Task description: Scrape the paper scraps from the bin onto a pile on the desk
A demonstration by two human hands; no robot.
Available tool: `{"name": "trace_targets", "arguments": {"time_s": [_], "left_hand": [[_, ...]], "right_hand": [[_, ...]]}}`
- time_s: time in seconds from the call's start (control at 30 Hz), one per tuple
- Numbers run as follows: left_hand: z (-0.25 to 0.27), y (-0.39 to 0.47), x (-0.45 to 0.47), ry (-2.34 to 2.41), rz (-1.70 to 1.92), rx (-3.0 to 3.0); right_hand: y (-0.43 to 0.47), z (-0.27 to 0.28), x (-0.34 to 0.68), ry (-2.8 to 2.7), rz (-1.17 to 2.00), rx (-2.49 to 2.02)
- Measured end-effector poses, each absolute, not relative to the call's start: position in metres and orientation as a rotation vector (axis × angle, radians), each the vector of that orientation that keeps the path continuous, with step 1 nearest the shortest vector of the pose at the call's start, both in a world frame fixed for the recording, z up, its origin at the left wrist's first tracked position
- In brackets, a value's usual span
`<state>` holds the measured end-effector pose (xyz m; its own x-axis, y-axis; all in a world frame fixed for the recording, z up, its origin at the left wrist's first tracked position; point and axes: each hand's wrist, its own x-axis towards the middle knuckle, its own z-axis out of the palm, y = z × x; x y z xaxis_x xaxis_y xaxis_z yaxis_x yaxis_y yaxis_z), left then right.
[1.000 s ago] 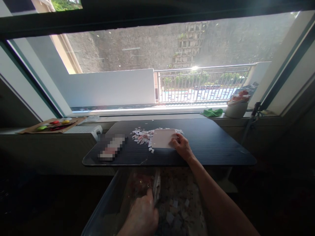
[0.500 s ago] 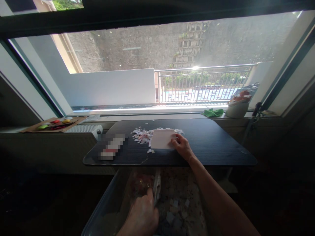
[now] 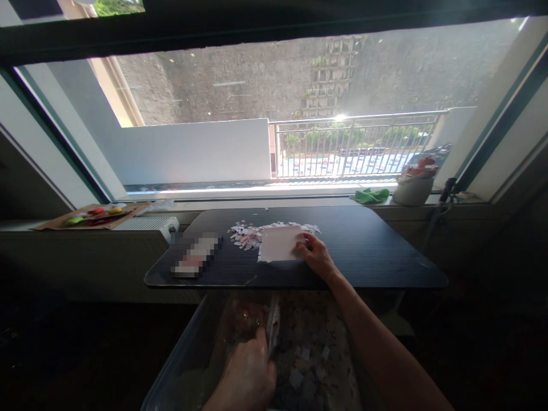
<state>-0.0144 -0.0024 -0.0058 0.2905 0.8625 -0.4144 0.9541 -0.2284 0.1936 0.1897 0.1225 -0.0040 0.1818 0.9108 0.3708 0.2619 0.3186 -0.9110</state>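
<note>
My right hand (image 3: 315,251) pinches the right edge of a pale, rectangular card (image 3: 280,242) on the dark tabletop (image 3: 359,245). Small cut paper scraps (image 3: 246,235) lie heaped along the card's left and far sides, some partly covered by it. Below the table's front edge, my left hand (image 3: 248,368) is closed beside a pale upright strip (image 3: 273,325), one finger reaching towards it. What its curled fingers grip is hidden in shadow. Loose paper pieces (image 3: 299,371) lie on a mottled surface to its right, and clear plastic (image 3: 188,354) spreads to its left.
A blurred-out flat object (image 3: 197,256) lies at the table's left. Behind are a green cloth (image 3: 370,196) and a white pot (image 3: 411,191) on the sill. A radiator (image 3: 145,225) and brown cardboard with colourful items (image 3: 55,224) stand left.
The card in my right hand has slid slightly left and towards the table's front edge, covering the few scraps that lay in front of it. My left hand has barely moved.
</note>
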Motion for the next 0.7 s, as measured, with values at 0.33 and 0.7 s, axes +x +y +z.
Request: {"name": "trace_targets", "arguments": {"time_s": [0.33,0.7], "left_hand": [[-0.0119,-0.0011,-0.0158,1.618,-0.270,2.190],[-0.0064,-0.0019,-0.0152,1.599,-0.283,2.165]], "right_hand": [[0.1234,-0.0052,0.1888,-1.327,0.723,-1.162],[0.1210,-0.0016,0.1908,-1.339,0.642,-1.214]]}}
